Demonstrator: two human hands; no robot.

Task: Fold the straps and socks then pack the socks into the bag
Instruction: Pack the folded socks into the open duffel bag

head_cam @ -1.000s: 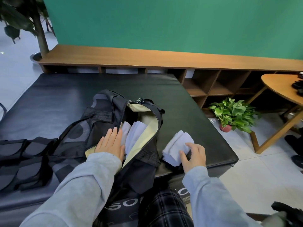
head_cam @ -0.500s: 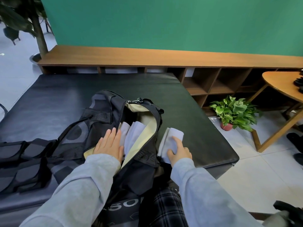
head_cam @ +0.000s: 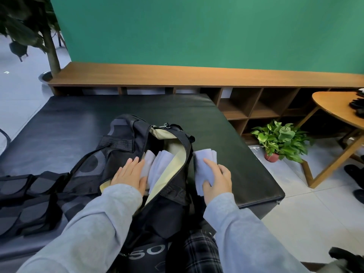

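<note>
A black bag [head_cam: 122,152] with a beige lining lies unzipped on the black padded mat [head_cam: 226,154]. Folded pale socks [head_cam: 159,166] stand inside its opening. My left hand [head_cam: 131,173] rests flat with straight fingers on the bag's left edge, touching the socks inside. My right hand [head_cam: 216,179] holds a folded pale sock bundle [head_cam: 203,168] upright just outside the bag's right rim, thumb in front and fingers behind. Black folded straps [head_cam: 23,200] lie on the mat at the left.
A low wooden shelf bench [head_cam: 197,75] runs along the green wall behind the mat. A potted green plant [head_cam: 281,141] and a round wooden table [head_cam: 338,111] stand on the tiled floor at the right. The mat's edge drops off near my right hand.
My right hand picked the sock bundle up off the mat and brought it left, upright against the bag's right rim. My left hand has stayed at the bag's opening.
</note>
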